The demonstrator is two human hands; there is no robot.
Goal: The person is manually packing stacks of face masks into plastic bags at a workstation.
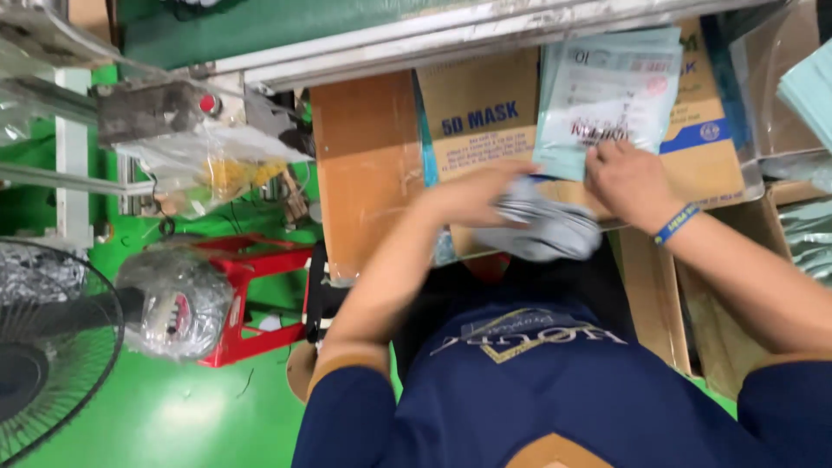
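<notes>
Single view, head-worn camera. Looks steeply down over wearer's own chest and forearms, toward cardboard box (485,113) on worktop (368,165). Box sits upper centre of frame, close, within arm's reach. Frame tilted: worktop edge runs diagonally above box. Left of box, view drops past worktop to green floor (173,407), red stool (251,295), fan (52,347), all farther off. Slight motion blur below box.
</notes>
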